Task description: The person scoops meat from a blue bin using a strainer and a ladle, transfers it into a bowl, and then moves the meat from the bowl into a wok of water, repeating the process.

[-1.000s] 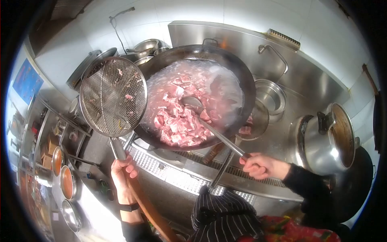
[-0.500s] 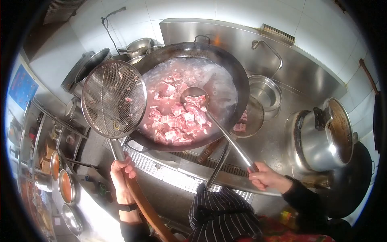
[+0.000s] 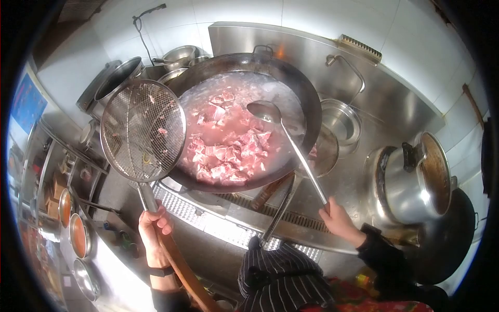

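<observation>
My left hand (image 3: 155,224) is closed around the handle of a wire mesh strainer (image 3: 143,130), held up at the left of the wok. Small meat scraps cling to its mesh. My right hand (image 3: 340,222) grips the end of a long metal ladle (image 3: 266,112). The ladle's bowl is over the cloudy water in the large black wok (image 3: 310,99), with only a little liquid showing in it. Chunks of raw pink meat (image 3: 228,156) lie in the water, heaped toward the near side.
A metal pot (image 3: 340,122) and a pan (image 3: 326,152) stand right of the wok beneath a curved faucet (image 3: 353,70). A tall steel pot (image 3: 423,182) is further right. Bowls of orange liquid (image 3: 79,236) line the left counter.
The ladle has come away from the meat, moving up toward the far side of the wok. Meat that was in its bowl is now with the heap. The strainer has shifted slightly left.
</observation>
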`<state>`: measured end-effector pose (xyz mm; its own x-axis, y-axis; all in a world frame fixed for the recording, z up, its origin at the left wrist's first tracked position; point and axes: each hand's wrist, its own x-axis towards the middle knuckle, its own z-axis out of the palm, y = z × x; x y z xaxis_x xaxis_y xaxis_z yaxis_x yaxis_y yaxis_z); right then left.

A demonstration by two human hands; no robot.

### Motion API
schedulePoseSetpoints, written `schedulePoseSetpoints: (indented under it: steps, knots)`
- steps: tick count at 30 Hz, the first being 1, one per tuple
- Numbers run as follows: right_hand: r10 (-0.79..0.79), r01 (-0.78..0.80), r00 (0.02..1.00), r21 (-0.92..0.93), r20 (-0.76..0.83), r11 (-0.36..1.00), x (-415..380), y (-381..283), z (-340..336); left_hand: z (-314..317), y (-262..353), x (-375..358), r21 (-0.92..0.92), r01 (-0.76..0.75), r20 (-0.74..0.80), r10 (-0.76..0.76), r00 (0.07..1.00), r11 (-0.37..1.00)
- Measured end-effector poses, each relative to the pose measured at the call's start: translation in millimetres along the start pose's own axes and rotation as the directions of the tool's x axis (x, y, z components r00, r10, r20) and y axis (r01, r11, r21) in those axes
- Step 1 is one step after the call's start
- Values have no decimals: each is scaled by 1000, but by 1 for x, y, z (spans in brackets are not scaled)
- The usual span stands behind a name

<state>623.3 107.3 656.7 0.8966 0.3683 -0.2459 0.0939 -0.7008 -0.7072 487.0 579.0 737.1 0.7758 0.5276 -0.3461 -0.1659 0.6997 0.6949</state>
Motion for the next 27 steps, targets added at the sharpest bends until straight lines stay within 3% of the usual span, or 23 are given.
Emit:
schedulePoseSetpoints:
  steps: [2, 6, 8, 9, 10, 11, 12, 15, 17, 22, 24, 25, 26, 27]
  knots:
    - [-32, 17, 996, -162, -88, 987, -4, -12, -3, 1, -2, -3, 40, -30, -36, 31, 999, 999]
    - [26, -24, 1000, -286, 2, 958, 6, -43, -32, 3, -5, -7, 40, -18, 4, 18, 1000, 999]
    - [-142, 140, 989, -502, 34, 854, 25, -53, -43, 8, -7, -9, 98, -39, -6, 40, 999, 994]
    - [-140, 138, 990, -500, 33, 855, 40, -67, -50, 10, -8, -10, 81, -35, -2, 35, 999, 996]
    - [23, 55, 970, -306, 244, 951, 57, -92, -58, 12, -10, -12, 81, -36, 0, 36, 999, 996]
    - [132, -84, 875, -122, 466, 989, 69, -110, -63, 13, -12, -13, 87, -29, -1, 29, 1000, 996]
    - [222, -249, 843, -9, 491, 968, 78, -110, -59, 13, -12, -12, 99, -21, 4, 21, 1000, 995]
    - [247, -356, 771, 76, 587, 931, 78, -127, -66, 6, -14, -13, 86, -13, 61, 8, 998, 996]
    - [239, -636, 641, 331, 729, 697, 72, -120, -67, 5, -15, -14, 65, -13, 90, 7, 996, 998]
    - [156, -753, 566, 430, 810, 499, 48, -101, -73, 8, -15, -9, 82, -20, 48, 16, 999, 996]
    - [196, -713, 619, 440, 760, 546, 42, -93, -74, 9, -14, -6, 82, -22, 41, 19, 999, 996]
    - [249, -626, 693, 393, 677, 674, 40, -95, -72, 11, -14, -6, 103, -29, 43, 25, 999, 994]
    - [244, -627, 689, 392, 682, 673, 44, -97, -69, 12, -13, -6, 127, -34, 43, 29, 999, 991]
    - [240, -492, 766, 304, 596, 815, 48, -99, -67, 12, -12, -6, 136, -33, 38, 28, 999, 990]
